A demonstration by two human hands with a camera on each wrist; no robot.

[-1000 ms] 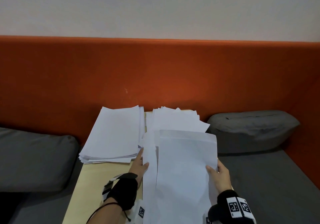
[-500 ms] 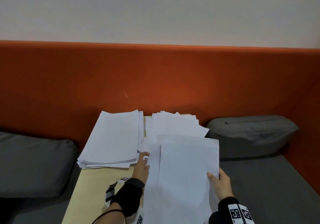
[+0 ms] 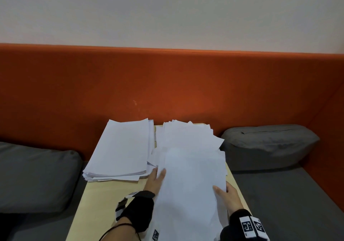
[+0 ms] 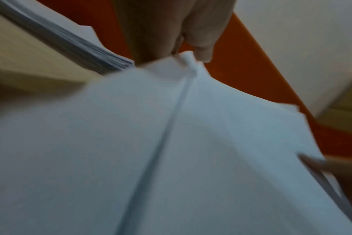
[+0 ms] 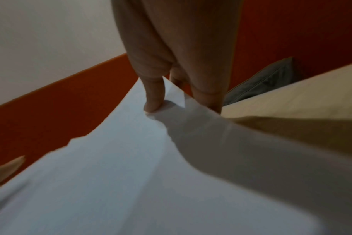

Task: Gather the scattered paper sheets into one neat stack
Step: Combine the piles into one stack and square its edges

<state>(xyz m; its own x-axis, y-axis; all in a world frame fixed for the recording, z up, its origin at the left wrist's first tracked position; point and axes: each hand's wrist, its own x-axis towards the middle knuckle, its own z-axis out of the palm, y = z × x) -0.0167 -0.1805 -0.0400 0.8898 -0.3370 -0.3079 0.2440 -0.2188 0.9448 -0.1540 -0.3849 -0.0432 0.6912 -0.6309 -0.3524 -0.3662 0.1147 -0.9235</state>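
A bundle of white paper sheets (image 3: 189,190) is held lengthwise over the right half of the wooden table (image 3: 104,199). My left hand (image 3: 157,175) grips its left edge, thumb on top (image 4: 201,52). My right hand (image 3: 223,190) pinches its right edge, thumb on the top sheet (image 5: 153,98) and fingers underneath. A loose, fanned pile of sheets (image 3: 186,134) lies beyond the bundle at the table's far right. A squared stack of sheets (image 3: 122,149) sits on the table's far left.
The table stands against an orange upholstered backrest (image 3: 167,84). Grey cushions lie on the left (image 3: 35,177) and on the right (image 3: 268,144) of it. Bare tabletop shows at the near left.
The bundle has come down and forward, lying flatter over the fanned pile. Both hands kept their hold on its edges.
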